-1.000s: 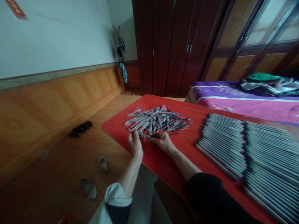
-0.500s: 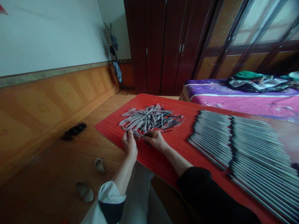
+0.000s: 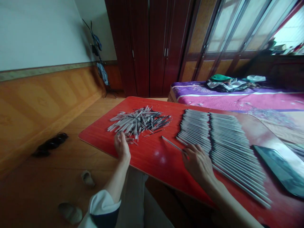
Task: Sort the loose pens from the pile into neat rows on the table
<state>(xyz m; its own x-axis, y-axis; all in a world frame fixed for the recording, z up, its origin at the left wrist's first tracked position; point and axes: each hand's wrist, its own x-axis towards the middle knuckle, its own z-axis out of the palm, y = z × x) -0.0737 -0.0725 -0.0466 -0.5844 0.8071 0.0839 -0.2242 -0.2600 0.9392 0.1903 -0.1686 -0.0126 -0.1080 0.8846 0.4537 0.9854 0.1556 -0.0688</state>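
Note:
A thin grey stick (image 3: 171,143) is pinched in my right hand (image 3: 198,161), its far end pointing left over the red table, just beside the laid-out rows. Two rows of similar sticks, a shorter-looking left row (image 3: 196,126) and a right row (image 3: 234,152), lie side by side with dark ends. My left hand (image 3: 122,145) is at the table's near left edge with its fingers apart, in front of a loose pile (image 3: 140,120) of grey and black strips. Small pieces lie by its fingertips.
The red table (image 3: 152,158) has a dark tablet-like object (image 3: 280,169) at its right. Beyond stands a bed (image 3: 220,98) with clothes on it. Slippers (image 3: 70,212) and black shoes (image 3: 51,144) are on the floor at the left.
My right hand has moved away from my left hand, carrying the stick right to the rows. My left hand has let go of it and opened. The view has turned right.

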